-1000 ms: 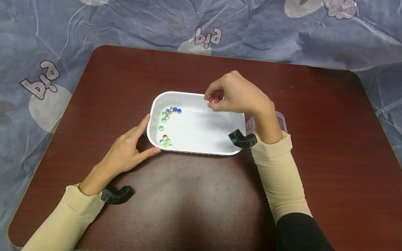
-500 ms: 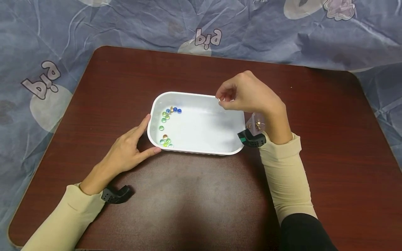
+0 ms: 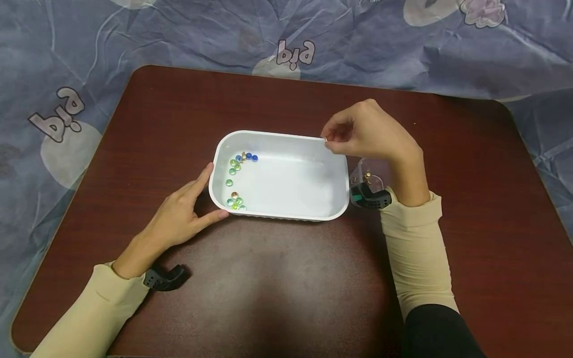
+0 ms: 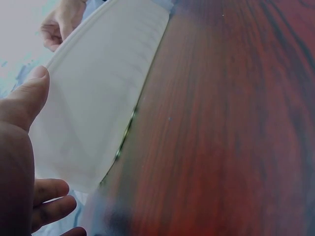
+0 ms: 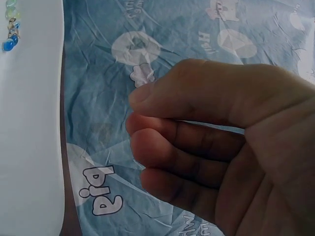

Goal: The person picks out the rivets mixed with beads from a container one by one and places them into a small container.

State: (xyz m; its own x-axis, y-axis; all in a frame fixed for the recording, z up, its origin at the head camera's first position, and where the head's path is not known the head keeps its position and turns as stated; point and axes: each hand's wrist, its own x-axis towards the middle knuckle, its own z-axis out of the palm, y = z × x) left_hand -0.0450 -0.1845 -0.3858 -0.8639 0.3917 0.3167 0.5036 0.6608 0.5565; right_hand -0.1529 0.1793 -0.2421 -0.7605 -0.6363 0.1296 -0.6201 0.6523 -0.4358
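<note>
A white rectangular tray (image 3: 295, 186) lies on the table with several glass marbles (image 3: 233, 171) along its left side, green, blue and amber. A small gold-coloured piece (image 3: 243, 156) sits among the blue ones. My left hand (image 3: 181, 211) rests against the tray's left end, thumb and fingers spread at the rim. Over the tray's far right corner, my right hand (image 3: 371, 132) pinches a tiny shiny piece (image 3: 326, 140) between thumb and index fingertips; its kind is too small to tell. In the right wrist view the thumb and fingertips hide it.
A clear plastic box (image 3: 363, 166) with a few gold-coloured pieces (image 3: 367, 175) stands just right of the tray, partly hidden by the right wrist and its black camera (image 3: 370, 198). The brown table (image 3: 268, 278) meets a blue patterned cloth (image 3: 215, 44) at the back.
My right hand has moved to the right across the tray to its far right corner, keeping its pinch. More of the clear box shows. The left hand stays at the tray.
</note>
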